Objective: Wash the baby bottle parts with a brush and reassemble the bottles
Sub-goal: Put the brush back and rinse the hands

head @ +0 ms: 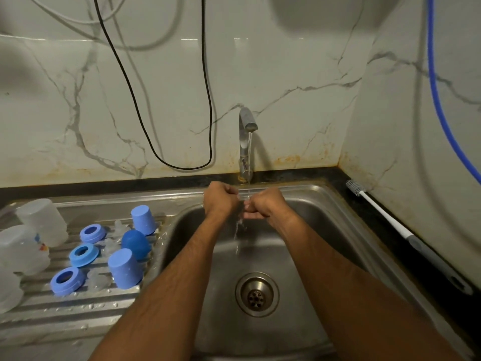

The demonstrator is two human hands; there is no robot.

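Your left hand (220, 198) and right hand (263, 205) are curled under the tap (247, 121); what they pinch, I cannot tell. Left of them, washed-looking bottle parts (88, 252) await reassembly.

A stainless steel sink unit (182, 198) carried everything. Its ribbed draining board (65, 312), wet with droplets, held three blue screw rings (93, 233), three blue caps (143, 220) standing mouth down, clear teats (96, 281) between them, and translucent bottles (43, 221) at the left edge. On the dark countertop (369, 214) right of the basin lay a bottle brush (390, 220), its bristles toward the wall.
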